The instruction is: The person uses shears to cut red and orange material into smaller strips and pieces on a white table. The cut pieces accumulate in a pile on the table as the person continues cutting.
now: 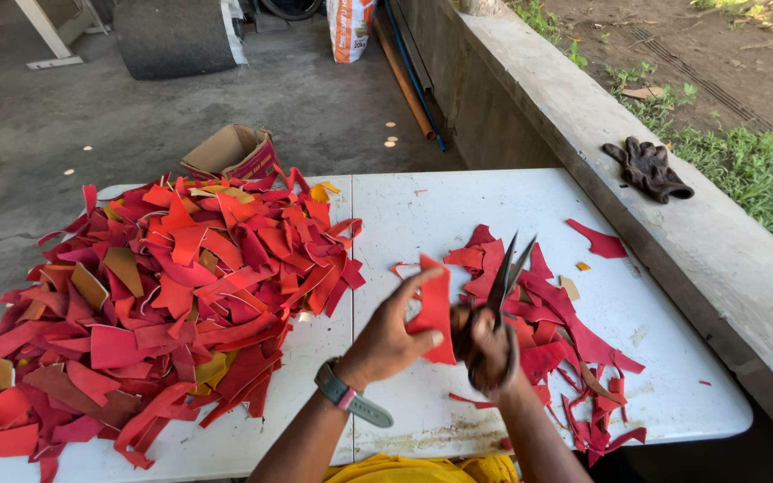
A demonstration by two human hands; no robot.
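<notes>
Cutting is the step in hand, as I judge it: the red scrap piece (433, 309) is held up above the tabletop (422, 215), just in front of the wearer's chest, pinched by the left hand (386, 335) with the thumb across its lower edge and a finger along its upper left edge. The right hand (491, 353) is closed around the handles of the dark scissors (505, 282), whose blades stand slightly apart and point up and away, just beside the right edge of the held piece; I cannot tell whether a blade is touching the material. A wristwatch with a grey strap (351, 398) sits on the left wrist. Beneath and to the right of the hands lies a loose scatter of narrow red offcuts (574, 358), with one separate red fragment (599, 240) farther out. To the left, well apart from the hands, a large heap of red, orange and tan scraps (163, 295) covers much of the tabletop. Beyond the tabletop I note an open cardboard box (233, 152) on the concrete floor, and a dark glove (648, 168) resting on the concrete ledge (583, 116). My assessment of the next move: the piece needs to be fed squarely between the blades, the left fingers kept clear of the cutting line.
</notes>
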